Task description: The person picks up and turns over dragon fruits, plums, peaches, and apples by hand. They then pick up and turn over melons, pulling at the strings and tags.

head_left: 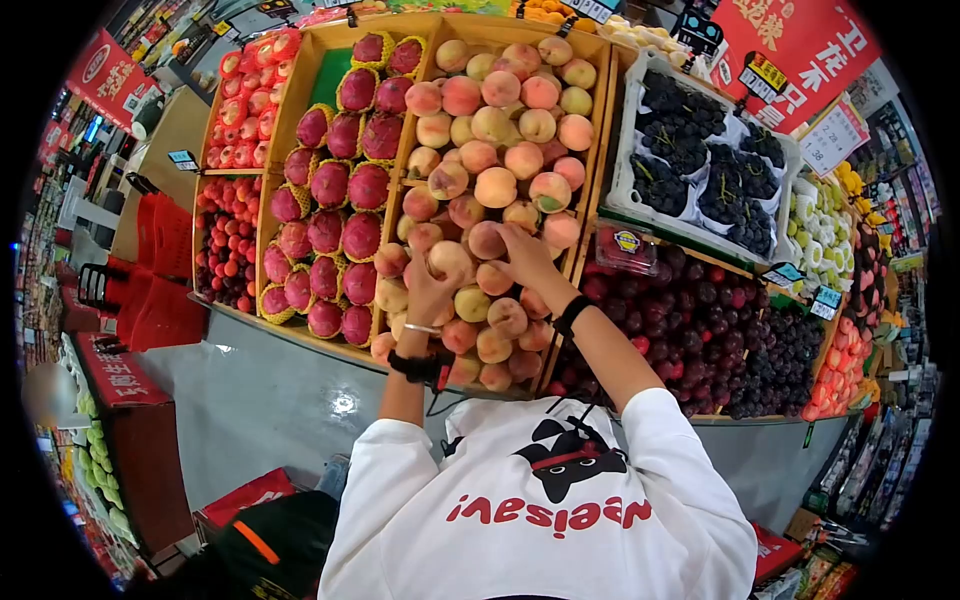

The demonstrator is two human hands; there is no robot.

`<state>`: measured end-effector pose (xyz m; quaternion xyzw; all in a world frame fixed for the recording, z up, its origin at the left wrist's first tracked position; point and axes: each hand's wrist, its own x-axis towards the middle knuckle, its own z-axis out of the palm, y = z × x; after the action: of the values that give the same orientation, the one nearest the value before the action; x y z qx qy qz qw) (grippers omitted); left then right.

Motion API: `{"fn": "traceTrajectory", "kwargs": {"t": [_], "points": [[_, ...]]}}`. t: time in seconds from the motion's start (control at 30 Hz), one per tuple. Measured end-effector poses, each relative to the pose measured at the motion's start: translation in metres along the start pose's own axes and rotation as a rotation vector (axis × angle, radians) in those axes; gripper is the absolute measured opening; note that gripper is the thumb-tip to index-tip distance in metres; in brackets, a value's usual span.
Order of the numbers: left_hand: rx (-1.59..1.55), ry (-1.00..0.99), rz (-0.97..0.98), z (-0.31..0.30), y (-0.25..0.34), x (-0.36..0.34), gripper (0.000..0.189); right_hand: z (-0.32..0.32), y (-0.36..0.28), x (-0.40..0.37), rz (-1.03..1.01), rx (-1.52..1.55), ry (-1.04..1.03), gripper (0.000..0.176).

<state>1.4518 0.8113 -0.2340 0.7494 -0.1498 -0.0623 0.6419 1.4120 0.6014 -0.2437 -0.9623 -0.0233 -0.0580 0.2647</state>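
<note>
- Fingers of left hand (430, 298) are half-curled around pale, round peach (449, 259) inside wooden bin (597, 130), perhaps to steady it.
- Right hand (528, 262) is partly closed on reddish peach (486, 240).
- Yellow foam nets (372, 66) probably protect magenta dragon fruits (329, 184) from bruising.

A grocery shop, with fruit bins (592, 120) and price tags (826, 302).

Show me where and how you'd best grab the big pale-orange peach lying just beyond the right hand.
I'd come from above and cup the peach with spread fingertips around its upper sides. It is round, with no handle or edge, and neighboring peaches crowd it, while its top lies exposed. A light grip should be enough.
</note>
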Motion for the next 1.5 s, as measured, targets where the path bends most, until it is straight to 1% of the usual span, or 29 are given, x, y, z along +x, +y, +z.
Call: {"fn": "traceTrajectory", "kwargs": {"t": [0.03, 0.1, 0.13, 0.23, 0.33, 0.43, 0.47, 0.57, 0.6, 0.63, 0.7, 0.73, 0.77, 0.83, 0.87, 0.97, 1.0, 1.1, 1.13, 1.23, 1.37, 1.43, 1.47, 1.5], "points": [[0.02, -0.035, -0.077, -0.007, -0.002, -0.009, 0.065, 0.005, -0.004, 0.007, 0.046, -0.027, -0.027, 0.068], [0.007, -0.003, -0.165, -0.019, -0.015, -0.025, 0.065, 0.016, -0.011, 0.02, 0.139, -0.083, -0.08, 0.071], [0.0, 0.01, -0.207, -0.025, -0.025, -0.031, 0.066, 0.029, -0.005, 0.025, 0.094, -0.149, -0.01, 0.074], [-0.005, 0.008, -0.289, -0.043, -0.054, -0.047, 0.065, 0.037, -0.007, 0.033, 0.155, -0.199, -0.028, 0.074], [-0.11, 0.04, -0.318, -0.052, -0.052, -0.055, 0.063, 0.037, -0.001, 0.04, 0.169, -0.212, -0.078, 0.07], [-0.11, 0.054, -0.313, -0.062, -0.04, -0.052, 0.062, -0.001, -0.027, 0.031, 0.218, 0.073, 0.001, 0.063], [-0.098, 0.056, -0.31, -0.063, -0.037, -0.052, 0.062, -0.012, -0.038, 0.029, 0.262, 0.169, 0.072, 0.052], [-0.071, 0.057, -0.238, -0.059, -0.034, -0.038, 0.062, 0.009, 0.002, 0.018, 0.346, 0.927, 0.176, 0.048], [0.017, 0.036, -0.199, -0.055, -0.029, -0.03, 0.061, -0.03, -0.024, 0.013, 0.613, 1.2, 0.036, 0.05], [0.033, 0.019, -0.148, -0.048, -0.025, -0.022, 0.062, -0.044, -0.031, 0.004, 0.601, 1.312, 0.007, 0.048], [-0.079, -0.059, -0.075, -0.031, -0.03, -0.003, 0.061, -0.068, -0.038, -0.016, 0.561, 1.535, -0.044, 0.046], [-0.097, -0.072, 0.023, -0.021, -0.034, 0.008, 0.06, -0.078, -0.045, -0.026, 0.541, 1.552, -0.061, 0.048], [-0.011, -0.099, 0.02, -0.012, -0.043, 0.02, 0.06, -0.09, -0.058, -0.032, 0.617, 1.61, 0.016, 0.05], [0.273, -0.087, 0.252, 0.006, -0.006, 0.032, 0.061, -0.106, -0.08, -0.044, 0.762, 1.728, 0.174, 0.054], [0.272, -0.119, 0.252, 0.017, -0.004, 0.037, 0.064, -0.106, -0.077, -0.052, 0.705, 1.721, 0.181, 0.061], [0.557, -0.118, 0.353, 0.041, 0.007, 0.046, 0.068, -0.114, -0.07, -0.08, 0.496, 1.721, 0.107, 0.07], [0.649, -0.08, 0.453, 0.049, -0.003, 0.049, 0.071, -0.116, -0.066, -0.086, 0.36, 1.746, 0.062, 0.076], [0.847, -0.267, 0.274, 0.064, -0.023, 0.048, 0.072, -0.128, -0.077, -0.101, 0.476, 1.903, 0.182, 0.074], [0.868, -0.244, 0.307, 0.066, -0.043, 0.049, 0.069, -0.134, -0.081, -0.104, 0.537, 1.959, 0.212, 0.073], [0.915, -0.307, 0.267, 0.066, -0.042, 0.05, 0.068, -0.139, -0.084, -0.112, 0.572, 2.044, 0.353, 0.072], [0.866, -0.33, 0.28, 0.059, -0.016, 0.041, 0.058, -0.139, -0.079, -0.119, 0.551, 2.11, 0.34, 0.069], [0.394, -0.456, 0.16, 0.056, 0.021, 0.027, 0.053, -0.138, -0.08, -0.12, 0.563, 2.082, 0.329, 0.068], [0.157, -0.508, 0.093, 0.054, 0.043, 0.017, 0.05, -0.134, -0.079, -0.122, 0.518, 2.056, 0.297, 0.068], [0.046, -0.557, 0.065, 0.052, 0.069, 0.004, 0.051, -0.126, -0.076, -0.123, 0.473, 2.03, 0.262, 0.068]]}}
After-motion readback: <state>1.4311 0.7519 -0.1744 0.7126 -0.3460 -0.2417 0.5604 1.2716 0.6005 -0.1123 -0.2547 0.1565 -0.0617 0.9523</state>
